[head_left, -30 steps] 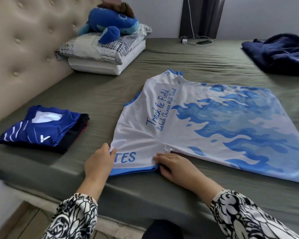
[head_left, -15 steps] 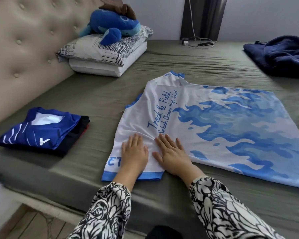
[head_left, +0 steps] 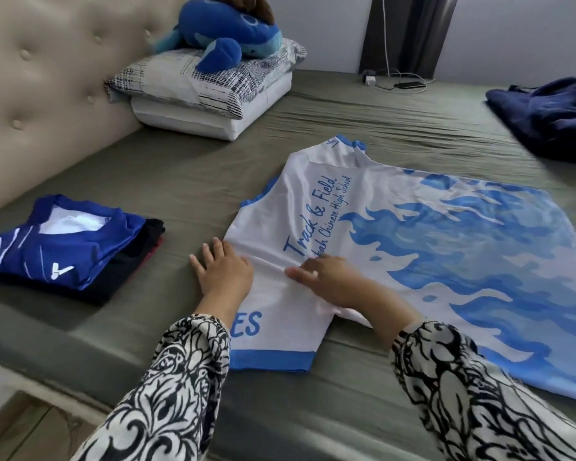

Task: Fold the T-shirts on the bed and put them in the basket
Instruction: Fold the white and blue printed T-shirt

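Head view, lower centre: your left hand [head_left: 225,271] and right hand [head_left: 333,282] press flat-fingered on the white-and-blue jersey [head_left: 413,247].

At the head of my bed sits a blue plush toy [head_left: 226,31] on two stacked pillows [head_left: 210,91], against the tufted beige headboard [head_left: 47,88]. A dark navy blanket [head_left: 552,118] lies crumpled far right. A white charger and cable [head_left: 393,82] rest by the dark curtain [head_left: 409,31].
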